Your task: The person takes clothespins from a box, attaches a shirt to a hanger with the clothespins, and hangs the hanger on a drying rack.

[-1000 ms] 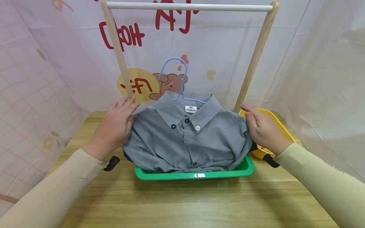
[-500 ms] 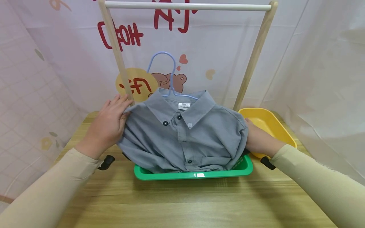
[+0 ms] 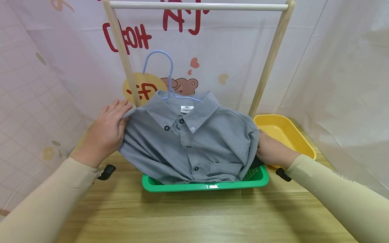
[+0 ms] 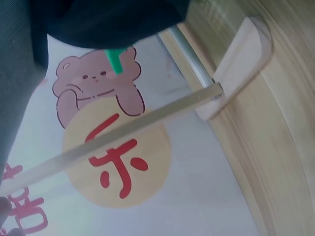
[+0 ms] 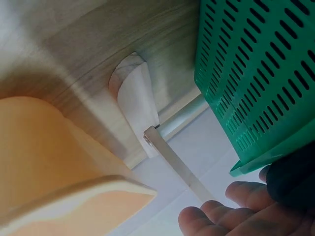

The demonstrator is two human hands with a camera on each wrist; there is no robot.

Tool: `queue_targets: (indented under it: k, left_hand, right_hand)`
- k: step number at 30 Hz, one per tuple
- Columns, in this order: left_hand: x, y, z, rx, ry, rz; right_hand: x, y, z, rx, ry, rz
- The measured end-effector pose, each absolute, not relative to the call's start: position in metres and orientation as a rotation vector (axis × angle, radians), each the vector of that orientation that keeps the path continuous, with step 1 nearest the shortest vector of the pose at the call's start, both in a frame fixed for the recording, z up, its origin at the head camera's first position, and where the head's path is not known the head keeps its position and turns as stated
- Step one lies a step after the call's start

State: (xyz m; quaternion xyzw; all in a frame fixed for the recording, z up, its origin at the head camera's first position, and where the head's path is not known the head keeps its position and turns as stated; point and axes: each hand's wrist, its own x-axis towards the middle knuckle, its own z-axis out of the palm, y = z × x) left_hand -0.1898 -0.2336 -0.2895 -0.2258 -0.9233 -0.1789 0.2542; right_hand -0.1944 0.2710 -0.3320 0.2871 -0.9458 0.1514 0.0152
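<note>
A grey button-up shirt (image 3: 170,141) is on a light-blue hanger (image 3: 171,74), its collar upright and its lower part inside a green basket (image 3: 206,186). My left hand (image 3: 106,130) holds the shirt's left shoulder edge between thumb and fingers. My right hand (image 3: 271,148) grips the sleeve side at the right, its fingers partly hidden behind the cloth. In the right wrist view, the fingers of my right hand (image 5: 246,216) lie beside dark cloth, close to the basket wall (image 5: 256,78). The left wrist view shows shadowed shirt cloth (image 4: 113,22) at its top.
A wooden rack with a white top bar (image 3: 197,5) stands behind the basket. At the right is a yellow tray (image 3: 281,128), close to my right arm. All stand on a wood-grain table (image 3: 194,216) before a printed backdrop (image 3: 231,44).
Shirt and hanger have shifted left and slightly up with my left hand. My right hand has moved from the shoulder edge down along the sleeve side. The basket stays nearly in place.
</note>
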Motion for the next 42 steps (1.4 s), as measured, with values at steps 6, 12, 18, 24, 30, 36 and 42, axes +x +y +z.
queue_targets:
  k: [6,12,18,24,30,36,42]
  left_hand:
    - [-0.189,-0.244,-0.288,-0.564,-2.510,-0.479]
    - [-0.190,-0.253,-0.289,-0.516,-2.508,-0.471]
    - [-0.192,-0.264,-0.289,-0.479,-2.539,-0.469]
    - [-0.193,-0.271,-0.289,-0.475,-2.549,-0.464]
    - [-0.193,-0.273,-0.289,-0.478,-2.553,-0.461]
    - [-0.194,-0.273,-0.290,-0.475,-2.583,-0.450]
    - [-0.196,-0.271,-0.293,-0.497,-2.593,-0.421]
  right_hand:
    - [-0.197,0.271,-0.334,0.861,-2.968,0.551]
    - [-0.198,0.272,-0.335,0.872,-2.967,0.597]
    - [-0.196,0.271,-0.335,0.765,-3.081,0.557]
    - [-0.196,0.271,-0.335,0.677,-3.146,0.539]
    - [-0.194,0.270,-0.335,0.697,-3.124,0.545]
    - [-0.194,0.268,-0.335,0.685,-3.125,0.566]
    - [-0.193,0.264,-0.335,0.664,-3.139,0.589]
